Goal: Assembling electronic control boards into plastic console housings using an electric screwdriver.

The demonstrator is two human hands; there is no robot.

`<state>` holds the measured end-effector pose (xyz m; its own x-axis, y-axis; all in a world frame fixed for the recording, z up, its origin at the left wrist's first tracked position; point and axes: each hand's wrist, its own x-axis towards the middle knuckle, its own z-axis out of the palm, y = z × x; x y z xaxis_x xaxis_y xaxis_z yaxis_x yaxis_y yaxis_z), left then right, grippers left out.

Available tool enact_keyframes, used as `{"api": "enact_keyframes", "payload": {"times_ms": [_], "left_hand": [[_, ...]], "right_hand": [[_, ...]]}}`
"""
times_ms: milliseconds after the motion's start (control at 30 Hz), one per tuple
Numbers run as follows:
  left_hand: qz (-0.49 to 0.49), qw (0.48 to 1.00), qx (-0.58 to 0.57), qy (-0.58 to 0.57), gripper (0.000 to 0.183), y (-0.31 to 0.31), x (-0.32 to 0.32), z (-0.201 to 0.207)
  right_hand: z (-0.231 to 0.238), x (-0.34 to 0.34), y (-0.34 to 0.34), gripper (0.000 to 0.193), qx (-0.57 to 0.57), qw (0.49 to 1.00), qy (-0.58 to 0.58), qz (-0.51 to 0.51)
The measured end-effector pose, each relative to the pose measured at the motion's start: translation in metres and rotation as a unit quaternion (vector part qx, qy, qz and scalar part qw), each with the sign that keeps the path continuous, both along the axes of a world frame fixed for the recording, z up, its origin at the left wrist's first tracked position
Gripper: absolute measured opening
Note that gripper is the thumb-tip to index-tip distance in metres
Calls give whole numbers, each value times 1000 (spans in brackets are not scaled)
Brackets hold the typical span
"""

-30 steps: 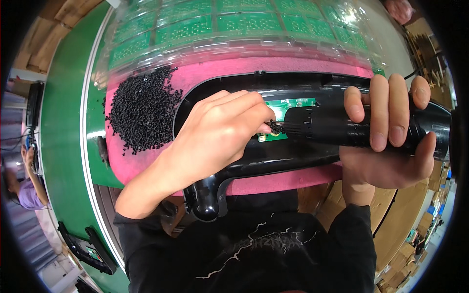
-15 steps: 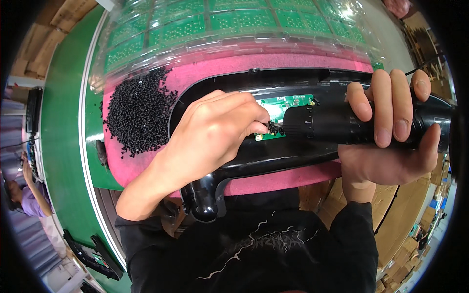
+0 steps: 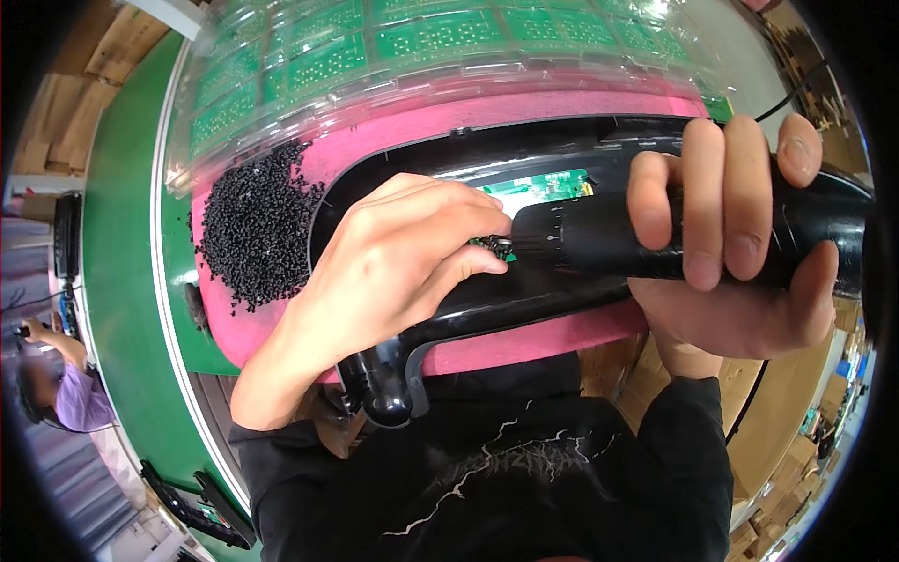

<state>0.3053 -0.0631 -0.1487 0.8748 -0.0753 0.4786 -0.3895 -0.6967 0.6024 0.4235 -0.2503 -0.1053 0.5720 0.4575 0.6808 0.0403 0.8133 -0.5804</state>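
Observation:
My right hand [image 3: 726,220] is wrapped round a thick black electric screwdriver [image 3: 595,232], lying level with its nose to the left. At that nose my left hand [image 3: 389,248] pinches a few small black screws [image 3: 496,245] between thumb and forefinger; the bit itself is hidden. Underneath lies a long black plastic housing [image 3: 534,296], open side up, with a short stub at its lower left. A green circuit board [image 3: 554,184] sits inside it, partly covered by the hand and screwdriver. To the left is a heap of black screws [image 3: 255,220].
Beneath the housing lies a pink mat [image 3: 239,332] on a green table [image 3: 131,253]. Clear plastic trays of green circuit boards [image 3: 421,37] stand behind. Another black housing [image 3: 197,510] rests at lower left. A co-worker in a purple sleeve [image 3: 84,398] is at far left.
The screwdriver and my right hand have shifted slightly left with the view. My left thumb has moved down a little, and the screws stay at the screwdriver's nose.

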Motion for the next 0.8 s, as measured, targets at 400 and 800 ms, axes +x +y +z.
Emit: {"api": "enact_keyframes", "payload": {"times_ms": [400, 800], "left_hand": [[57, 970, 141, -188, 13, 4, -7, 7], [46, 999, -3, -2, 12, 4, -7, 4]], "right_hand": [[14, 1, -1, 34, -70, 995, -72, -9], [10, 29, 8, 22, -181, 974, -72, -116]]}}
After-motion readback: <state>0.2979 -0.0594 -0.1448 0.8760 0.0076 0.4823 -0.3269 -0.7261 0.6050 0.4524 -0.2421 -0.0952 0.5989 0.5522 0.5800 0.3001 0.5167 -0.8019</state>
